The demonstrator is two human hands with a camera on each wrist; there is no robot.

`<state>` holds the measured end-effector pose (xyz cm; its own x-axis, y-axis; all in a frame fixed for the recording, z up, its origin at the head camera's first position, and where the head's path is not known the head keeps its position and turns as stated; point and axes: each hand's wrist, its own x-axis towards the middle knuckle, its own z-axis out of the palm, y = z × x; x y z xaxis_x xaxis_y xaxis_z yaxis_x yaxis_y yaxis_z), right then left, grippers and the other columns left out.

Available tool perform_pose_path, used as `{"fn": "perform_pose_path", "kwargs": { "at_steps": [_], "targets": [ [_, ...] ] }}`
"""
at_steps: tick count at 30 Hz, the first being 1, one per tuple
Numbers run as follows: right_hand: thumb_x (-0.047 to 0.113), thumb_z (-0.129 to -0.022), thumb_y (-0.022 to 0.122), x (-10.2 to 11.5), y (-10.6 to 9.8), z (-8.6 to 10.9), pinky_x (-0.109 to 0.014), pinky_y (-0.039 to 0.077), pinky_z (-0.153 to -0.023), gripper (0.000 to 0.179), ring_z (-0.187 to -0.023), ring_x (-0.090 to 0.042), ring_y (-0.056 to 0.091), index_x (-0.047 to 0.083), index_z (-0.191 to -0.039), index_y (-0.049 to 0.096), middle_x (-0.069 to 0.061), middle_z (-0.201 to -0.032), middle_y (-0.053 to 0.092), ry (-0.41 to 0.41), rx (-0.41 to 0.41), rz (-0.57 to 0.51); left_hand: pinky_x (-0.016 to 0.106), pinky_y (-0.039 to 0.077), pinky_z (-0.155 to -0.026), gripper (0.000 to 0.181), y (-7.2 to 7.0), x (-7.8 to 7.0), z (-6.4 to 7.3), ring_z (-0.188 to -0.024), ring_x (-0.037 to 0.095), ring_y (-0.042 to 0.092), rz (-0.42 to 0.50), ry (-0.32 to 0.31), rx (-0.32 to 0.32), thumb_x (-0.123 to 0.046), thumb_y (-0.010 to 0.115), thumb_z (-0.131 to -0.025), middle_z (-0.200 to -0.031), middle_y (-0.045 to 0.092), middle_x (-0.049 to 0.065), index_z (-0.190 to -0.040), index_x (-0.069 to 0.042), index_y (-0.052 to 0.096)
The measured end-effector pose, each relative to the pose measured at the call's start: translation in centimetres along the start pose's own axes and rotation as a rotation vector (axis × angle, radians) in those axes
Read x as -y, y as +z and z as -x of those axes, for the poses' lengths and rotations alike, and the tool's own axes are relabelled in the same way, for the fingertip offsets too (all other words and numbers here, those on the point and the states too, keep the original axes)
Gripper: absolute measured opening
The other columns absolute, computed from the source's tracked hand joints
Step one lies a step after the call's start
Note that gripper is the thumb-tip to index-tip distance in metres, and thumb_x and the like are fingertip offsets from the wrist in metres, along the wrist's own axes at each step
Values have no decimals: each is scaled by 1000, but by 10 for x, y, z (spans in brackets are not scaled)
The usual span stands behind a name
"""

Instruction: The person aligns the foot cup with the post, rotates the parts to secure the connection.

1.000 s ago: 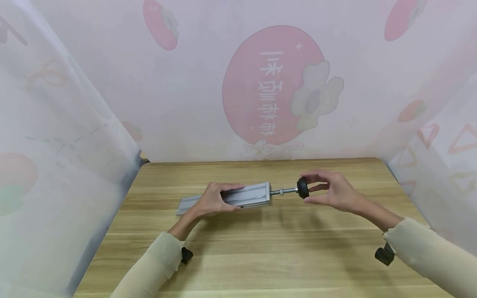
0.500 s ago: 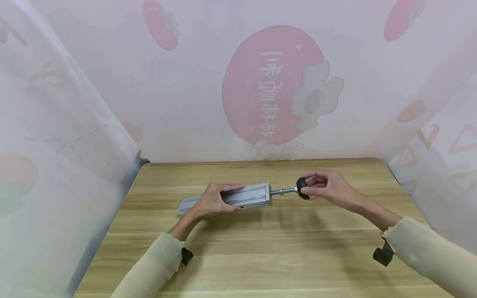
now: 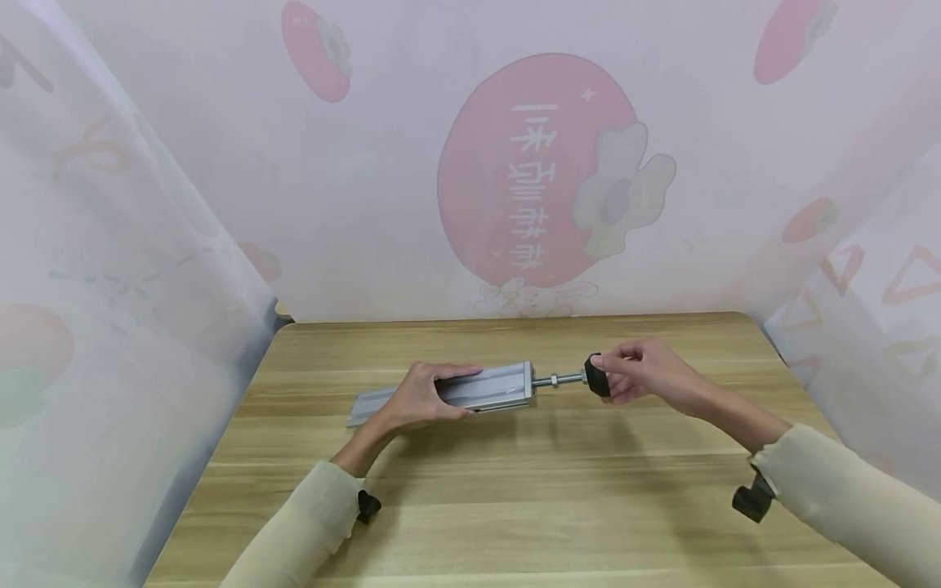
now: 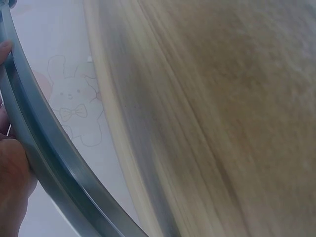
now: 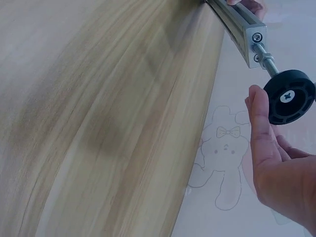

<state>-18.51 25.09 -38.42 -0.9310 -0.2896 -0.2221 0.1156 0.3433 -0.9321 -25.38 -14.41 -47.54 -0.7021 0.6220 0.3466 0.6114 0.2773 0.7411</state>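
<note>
— On the pale wood-grain table (image 3: 470,523), what's held?
— The left hand (image 3: 416,398) grips a long silver metal profile (image 3: 500,387); its threaded steel rod (image 3: 568,378) ends in a round black plastic foot (image 3: 596,380), pinched by the right hand (image 3: 654,377).
— What's new?
— The right thumb has climbed from the foot's underside towards its top: probably a twist.

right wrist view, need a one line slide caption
Right hand holds a black knob on a threaded rod projecting from a metal profile.
</note>
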Motion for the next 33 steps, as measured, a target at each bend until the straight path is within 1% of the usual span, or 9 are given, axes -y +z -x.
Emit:
{"fn": "perform_pose_path", "kwargs": {
  "at_steps": [3,6,9,12,15,18,23,29,33],
  "targets": [
    [35,-104,68,-1,-2,0,-48,64,-84,51,-91,-40,77,-11,-125,65,-22,-100,76,-12,22,38,31,57,-97,63,0,0,0,-118,24,72,-2,-6,3,-13,95,-71,-128,76,9,-131,-10,77],
    [35,-105,68,-3,-3,3,-41,64,-86,49,-98,-32,76,-6,-131,64,-19,-111,75,-96,19,146,32,57,-98,63,0,0,-1,-118,23,72,-10,-9,1,-14,95,-70,-127,76,9,-131,-11,77],
    [26,-100,76,-6,-4,5,-35,62,-91,51,-113,-25,71,-1,-140,61,-15,-127,71,-275,-4,284,33,57,-99,63,1,0,-1,-117,22,72,-23,-3,-5,-15,95,-70,-127,76,8,-131,-12,77],
    [13,-88,88,-10,-4,6,-34,60,-94,66,-125,-21,65,2,-145,59,-15,-139,66,-502,-22,395,34,58,-99,63,1,0,-1,-116,22,73,-35,5,-9,-17,95,-70,-127,76,8,-131,-12,77],
    [5,-76,95,-14,-4,4,-36,61,-93,80,-131,-13,60,1,-146,57,-18,-144,62,-707,-27,451,34,57,-99,63,1,0,-1,-117,21,73,-38,-2,-8,-17,96,-70,-128,76,7,-131,-13,77],
    [1,-71,98,-16,-5,3,-34,61,-92,85,-133,-6,57,0,-145,58,-17,-143,62,-812,-23,451,34,57,-100,64,1,0,-1,-118,21,72,-31,-10,-3,-16,96,-70,-128,76,7,-131,-13,77],
    [-3,-68,98,-23,-6,2,-33,61,-91,82,-129,-8,61,-1,-141,61,-13,-140,64,-835,-21,413,34,57,-100,63,1,0,-2,-118,21,72,-36,-9,-4,-17,96,-70,-128,76,7,-131,-13,77],
    [-15,-67,93,-27,-6,2,-33,62,-90,78,-124,-13,65,-5,-138,62,-24,-132,65,-815,-13,364,34,57,-100,63,0,1,-1,-118,22,72,-29,-5,-4,-17,96,-71,-128,76,7,-131,-13,78],
    [-12,-70,93,-26,-5,3,-34,62,-88,72,-120,-12,67,-3,-136,64,-21,-129,68,-792,-25,341,33,57,-100,63,0,1,-2,-118,21,72,-32,1,-2,-16,96,-70,-127,76,7,-131,-13,77]
  ]
}}
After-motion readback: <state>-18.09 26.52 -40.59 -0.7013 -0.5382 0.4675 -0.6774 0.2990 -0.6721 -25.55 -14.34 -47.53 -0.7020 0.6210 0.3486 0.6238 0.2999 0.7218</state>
